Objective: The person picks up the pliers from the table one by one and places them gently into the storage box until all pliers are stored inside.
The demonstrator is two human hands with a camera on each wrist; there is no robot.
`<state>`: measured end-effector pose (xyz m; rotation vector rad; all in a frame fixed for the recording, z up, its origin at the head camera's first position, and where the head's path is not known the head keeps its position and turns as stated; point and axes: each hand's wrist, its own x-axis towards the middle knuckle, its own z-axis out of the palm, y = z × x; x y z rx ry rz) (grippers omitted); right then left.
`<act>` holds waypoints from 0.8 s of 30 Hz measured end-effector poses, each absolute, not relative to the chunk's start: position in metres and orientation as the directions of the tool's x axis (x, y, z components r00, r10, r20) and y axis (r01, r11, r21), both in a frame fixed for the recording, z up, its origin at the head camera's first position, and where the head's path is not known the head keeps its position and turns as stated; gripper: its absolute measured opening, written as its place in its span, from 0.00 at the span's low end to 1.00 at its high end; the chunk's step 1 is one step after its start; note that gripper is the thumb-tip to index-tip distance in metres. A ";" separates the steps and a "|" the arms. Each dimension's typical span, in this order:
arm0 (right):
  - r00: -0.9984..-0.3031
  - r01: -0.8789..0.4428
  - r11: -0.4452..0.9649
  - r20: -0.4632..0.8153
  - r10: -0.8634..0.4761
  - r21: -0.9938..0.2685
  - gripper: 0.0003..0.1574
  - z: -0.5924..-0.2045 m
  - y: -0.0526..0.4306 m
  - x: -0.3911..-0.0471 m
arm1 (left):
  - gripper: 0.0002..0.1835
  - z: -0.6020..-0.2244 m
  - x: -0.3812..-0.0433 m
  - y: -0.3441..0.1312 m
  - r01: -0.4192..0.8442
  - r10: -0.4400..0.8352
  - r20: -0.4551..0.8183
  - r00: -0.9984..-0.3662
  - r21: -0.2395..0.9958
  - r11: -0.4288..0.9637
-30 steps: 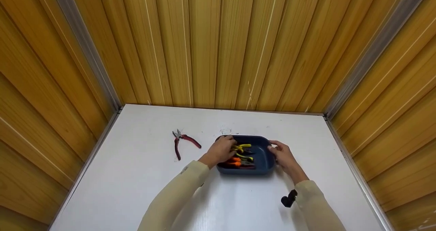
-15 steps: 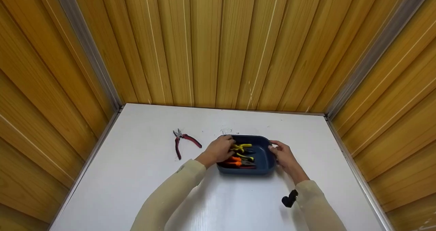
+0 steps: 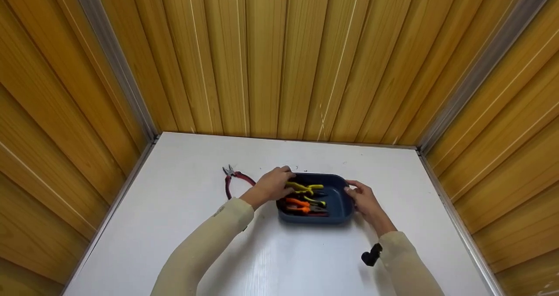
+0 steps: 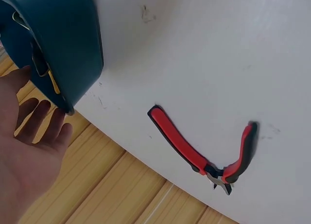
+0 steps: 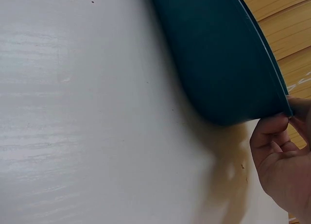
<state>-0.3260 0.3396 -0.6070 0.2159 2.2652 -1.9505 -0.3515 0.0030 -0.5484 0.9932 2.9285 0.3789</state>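
Observation:
A dark blue plastic box [image 3: 340, 202] on the white table holds yellow-handled pliers [image 3: 301, 188], orange-handled pliers [image 3: 298, 207] and other partly hidden tools. My left hand [image 3: 271, 185] is at the box's left rim, its fingers loosely bent and holding nothing; in the left wrist view its fingertips are right beside the rim. My right hand [image 5: 286, 168] pinches the rim at the right end between thumb and fingers. Left of the box lie red-and-black diagonal cutters [image 4: 181, 141] with spread handles; my left hand and wrist cover part of them in the head view.
The white table [image 3: 301, 261] meets wood-patterned panels [image 3: 262, 60] at the back and both sides. Grey metal strips [image 3: 120, 64] run along the corners. A small black device [image 3: 371, 255] is attached at the right sleeve.
My left hand has drawn left out of the box toward its rim, uncovering more of the yellow and orange handles. The right hand and the box have stayed in place.

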 end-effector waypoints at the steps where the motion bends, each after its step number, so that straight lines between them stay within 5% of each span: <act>1: -0.980 0.199 0.147 -0.199 0.014 -0.969 0.28 -0.607 0.340 -0.326 | 0.26 -0.548 -0.352 -0.001 0.601 0.605 0.070 -0.793 0.249 0.759; 24: -0.981 0.196 0.156 -0.196 0.015 -0.968 0.26 -0.608 0.339 -0.323 | 0.26 -0.567 -0.361 -0.065 0.441 0.418 0.141 -0.898 0.308 0.843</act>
